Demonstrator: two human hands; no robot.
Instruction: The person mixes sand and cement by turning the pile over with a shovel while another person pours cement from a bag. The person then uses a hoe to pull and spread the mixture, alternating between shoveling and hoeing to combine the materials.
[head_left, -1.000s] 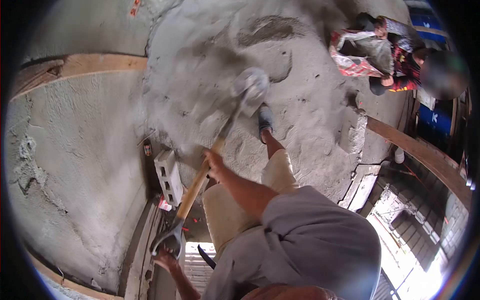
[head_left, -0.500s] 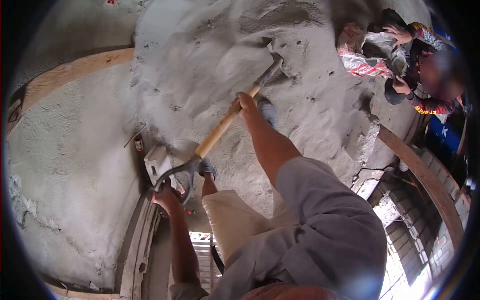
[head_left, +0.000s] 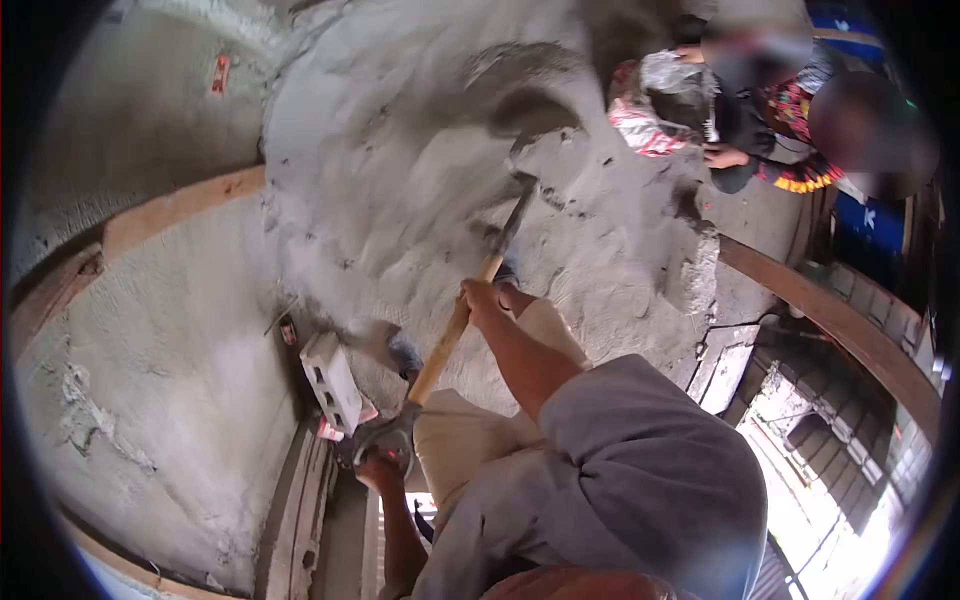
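A shovel with a wooden shaft point(head_left: 440, 350) slants across the middle of the view, its blade end down at the grey sand-like material point(head_left: 400, 180). A lump of this material point(head_left: 550, 155) lies at the blade, which is mostly hidden. My right hand point(head_left: 482, 298) is wrapped round the shaft near the metal socket. My left hand point(head_left: 378, 472) is closed on the dark D-shaped grip point(head_left: 392, 436) at the other end, beside a pale hollow block point(head_left: 330, 380).
At upper right a co-worker's hand point(head_left: 725, 156) holds an open red-and-white sack point(head_left: 645, 120). Curved-looking boards point(head_left: 830, 320) edge the right side, and another board point(head_left: 180, 210) lies left. A small can point(head_left: 288, 332) stands near the block.
My view has shifted. The shovel has come back toward my body, both hands still on it, and a lump now shows at its blade. The co-worker leans closer over the sack.
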